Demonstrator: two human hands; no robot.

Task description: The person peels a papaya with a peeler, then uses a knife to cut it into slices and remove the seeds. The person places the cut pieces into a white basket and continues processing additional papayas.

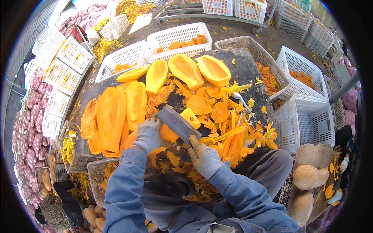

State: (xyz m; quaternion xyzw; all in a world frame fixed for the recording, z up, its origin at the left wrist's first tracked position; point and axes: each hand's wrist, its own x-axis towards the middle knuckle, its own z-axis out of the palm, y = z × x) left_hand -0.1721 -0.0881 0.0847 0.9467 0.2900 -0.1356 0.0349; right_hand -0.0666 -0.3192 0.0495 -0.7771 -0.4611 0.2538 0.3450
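Note:
My right hand (205, 158), in a pale work glove, grips a broad cleaver (178, 123), its thumb near the blade's heel. The blade lies across a peeled orange butternut squash piece (168, 133), with a cut yellow-orange end (191, 118) showing on its far side. My left hand (149, 134), gloved too, holds the squash from the left, fingertips close to the blade. Hollowed squash halves (111, 119) rest left of that hand, and more scooped halves (186, 70) lie beyond the cleaver. Peelings (233, 137) and cut slices (196, 104) are heaped to the right.
A metal spoon (243, 102) and a peeler (259, 126) lie among scraps on the dark board (242, 61). White plastic crates (177, 30) ring its far side. Whole squashes (310, 176) sit at right, near another person's gloved hand (335, 197). Another person (55, 211) is at lower left.

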